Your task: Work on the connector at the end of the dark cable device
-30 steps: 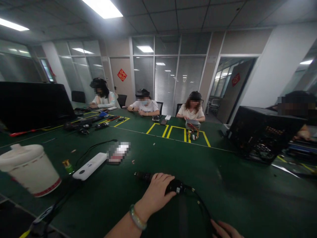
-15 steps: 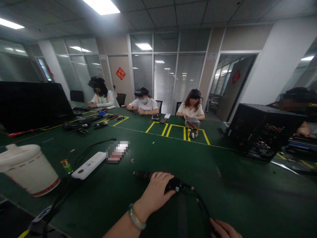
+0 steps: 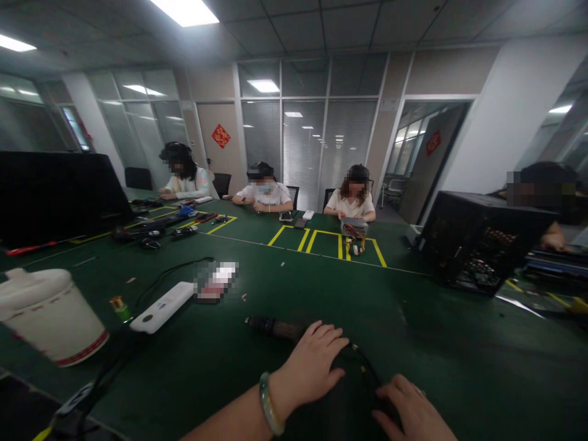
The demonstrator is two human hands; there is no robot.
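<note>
A slim black tool (image 3: 280,329), which looks like an electric screwdriver, lies on the green table with its narrow tip pointing left. Over its rear end rests my left hand (image 3: 316,361), a jade-like bangle on the wrist. Its fingers are stretched out and the thumb stands apart, hiding the back of the tool. From there a black cable (image 3: 361,355) curves down to the right. My right hand (image 3: 408,404), low in the view, has its thumb and fingers closed around this cable.
At left stand a white lidded mug (image 3: 50,318), a small green bottle (image 3: 120,308), a white power strip (image 3: 163,308) and a dark monitor (image 3: 59,199). A black computer case (image 3: 487,242) is at right. Several people sit around the table, one behind a power supply unit (image 3: 353,226).
My left hand has slid right along the tool towards its cable end, uncovering more of the body. The right hand has come further up into view along the cable.
</note>
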